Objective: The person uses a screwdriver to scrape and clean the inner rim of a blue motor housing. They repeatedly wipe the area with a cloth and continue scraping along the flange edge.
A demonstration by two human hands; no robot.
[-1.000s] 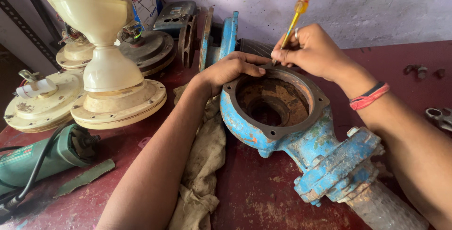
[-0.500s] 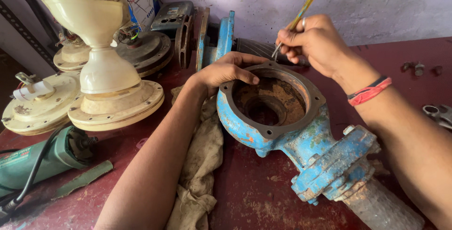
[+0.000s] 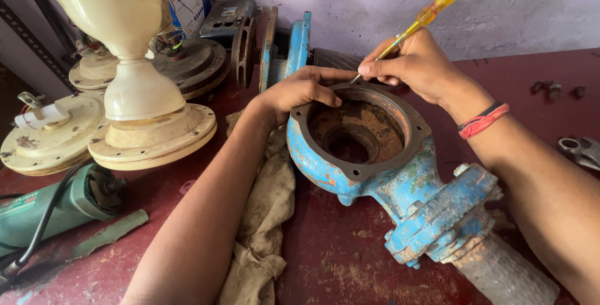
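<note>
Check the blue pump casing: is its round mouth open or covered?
Open. The blue pump casing faces up with no cover; its rusty cavity and bare flange show.
</note>
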